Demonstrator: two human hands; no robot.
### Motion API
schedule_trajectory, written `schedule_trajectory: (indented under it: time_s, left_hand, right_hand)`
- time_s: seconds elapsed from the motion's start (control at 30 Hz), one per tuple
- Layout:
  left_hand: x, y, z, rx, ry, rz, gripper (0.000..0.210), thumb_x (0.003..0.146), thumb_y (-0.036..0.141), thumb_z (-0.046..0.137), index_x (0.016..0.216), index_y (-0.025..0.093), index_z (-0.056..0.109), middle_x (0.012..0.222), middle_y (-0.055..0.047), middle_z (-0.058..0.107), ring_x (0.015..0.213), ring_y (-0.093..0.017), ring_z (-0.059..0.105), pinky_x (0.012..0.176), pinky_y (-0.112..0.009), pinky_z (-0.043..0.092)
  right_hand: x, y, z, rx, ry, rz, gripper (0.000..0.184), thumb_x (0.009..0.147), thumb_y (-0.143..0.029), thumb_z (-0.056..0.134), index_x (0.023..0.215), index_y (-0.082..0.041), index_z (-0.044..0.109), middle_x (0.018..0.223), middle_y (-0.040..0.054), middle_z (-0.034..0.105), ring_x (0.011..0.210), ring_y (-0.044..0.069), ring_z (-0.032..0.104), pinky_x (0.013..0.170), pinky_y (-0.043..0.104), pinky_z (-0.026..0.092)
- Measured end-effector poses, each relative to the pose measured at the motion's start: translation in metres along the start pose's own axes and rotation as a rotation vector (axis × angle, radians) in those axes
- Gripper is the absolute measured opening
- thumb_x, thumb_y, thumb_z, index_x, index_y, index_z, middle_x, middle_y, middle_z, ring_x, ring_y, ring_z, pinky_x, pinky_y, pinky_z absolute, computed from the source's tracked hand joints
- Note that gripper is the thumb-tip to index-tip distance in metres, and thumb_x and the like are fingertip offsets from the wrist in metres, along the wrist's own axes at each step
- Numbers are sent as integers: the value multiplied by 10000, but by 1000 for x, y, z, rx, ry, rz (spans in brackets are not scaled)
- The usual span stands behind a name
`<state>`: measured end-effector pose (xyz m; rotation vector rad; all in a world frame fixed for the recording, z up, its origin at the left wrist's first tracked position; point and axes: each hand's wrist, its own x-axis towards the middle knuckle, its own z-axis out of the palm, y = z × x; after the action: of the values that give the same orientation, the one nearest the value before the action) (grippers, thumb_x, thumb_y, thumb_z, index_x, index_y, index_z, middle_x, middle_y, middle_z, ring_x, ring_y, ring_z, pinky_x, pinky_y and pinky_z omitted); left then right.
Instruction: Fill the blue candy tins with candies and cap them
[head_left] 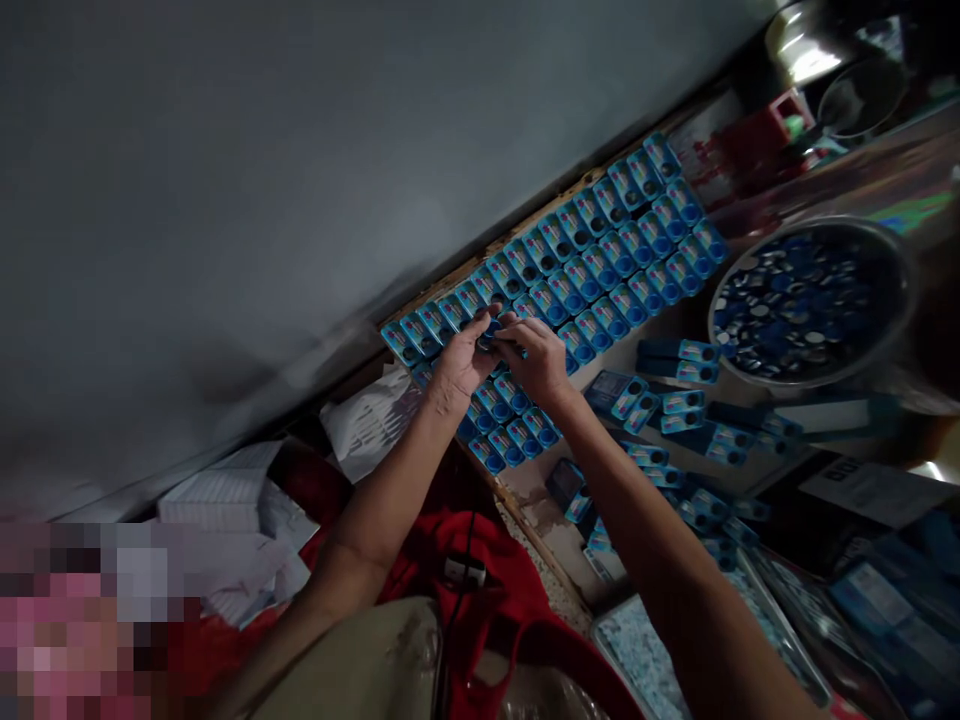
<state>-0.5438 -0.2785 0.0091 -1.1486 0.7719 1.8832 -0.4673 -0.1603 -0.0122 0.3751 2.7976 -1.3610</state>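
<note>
My left hand [461,362] is closed around a small dark-blue round piece [492,328], its thumb and fingers at the rim. My right hand [538,358] meets it there with fingers pinched together; a bit of blue shows under them, too small to name. Both hands are above rows of small blue boxes [577,275] laid side by side on the table. Each box has a printed label and a round spot at one end, dark in the back row and blue in the rows nearer me.
A wide tub [909,290] of blue and silvery discs stands at the right. Loose blue boxes [641,400] lie in front of it. A tray [637,640] of pale blue bits is near my right forearm. A grey wall [262,200] borders the table; white paper stacks [217,495] lie left.
</note>
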Motion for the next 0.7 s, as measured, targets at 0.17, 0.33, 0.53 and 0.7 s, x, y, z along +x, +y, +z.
schedule_trajectory:
  time_s: [0.17,0.33,0.53,0.7]
  left_hand:
    - [-9,7,-8,39,-35,103,118,978,120,646,934,167,745,1002,-59,801,1003,-186,779,1006,-349,595]
    - [-12,17,-9,42,-13,126,106,989,175,650,987,161,754,1001,-80,799,1096,-204,772,1120,-394,549]
    - [-4,20,-11,8,31,64,202,1035,272,588,1034,159,755,1024,-111,808,1150,-232,758,1150,-435,530]
    - [-9,19,-9,1,17,66,244,1058,267,540,1047,142,749,971,-106,807,1092,-215,778,1142,-419,537]
  right_hand:
    - [3,15,-22,-105,7,390,184,908,-244,646,1000,-212,803,993,66,774,866,204,719,859,324,568]
    - [22,14,-26,-394,-228,449,190,882,-232,644,976,-229,808,1039,91,788,943,254,733,823,336,525]
    - [60,7,-26,-552,-409,562,255,779,-263,822,1017,-258,731,1080,73,795,972,283,731,736,325,465]
    - [63,4,-32,-564,-439,510,275,788,-234,827,1034,-264,708,1101,57,784,987,276,718,724,312,437]
